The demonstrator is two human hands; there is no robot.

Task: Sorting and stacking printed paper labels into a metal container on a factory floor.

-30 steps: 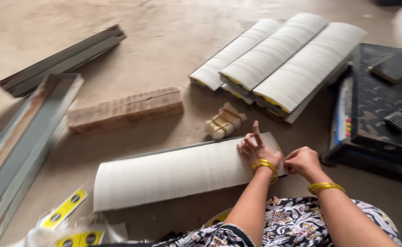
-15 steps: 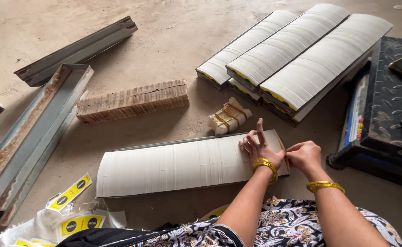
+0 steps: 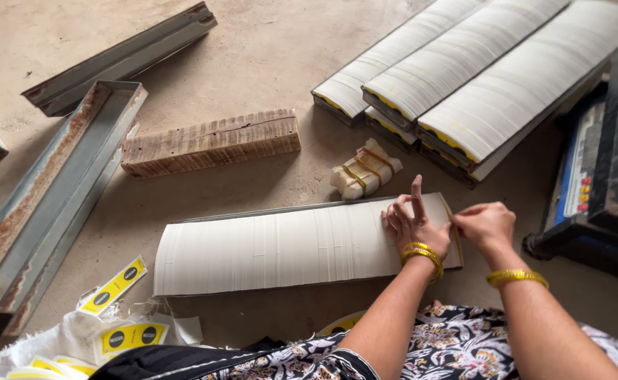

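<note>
A long, curved row of white cards (image 3: pixel 281 248) is laid on the concrete floor (image 3: pixel 281 56), just in front of the seated person's patterned lap. The left hand (image 3: pixel 413 226) is pressed flat on the row's right end, with the fingers spread and the forefinger raised; nothing is enclosed by its grip. The right hand (image 3: pixel 486 225) is held at the very end of the row, its grip narrowed to a pinch at the edge, though what is pinched, perhaps a thin band, cannot be made out. A small bundle of banded cards (image 3: pixel 365 169) is seen just beyond the row, and a wooden block (image 3: pixel 210 142) lies farther left. Three more long card stacks (image 3: pixel 478 77) are ranged side by side at the upper right, beside a dark machine (image 3: pixel 604 169). Rusty metal channels (image 3: pixel 55 190) are set at the left, and yellow labels (image 3: pixel 115 285) are scattered near the lower left.
</note>
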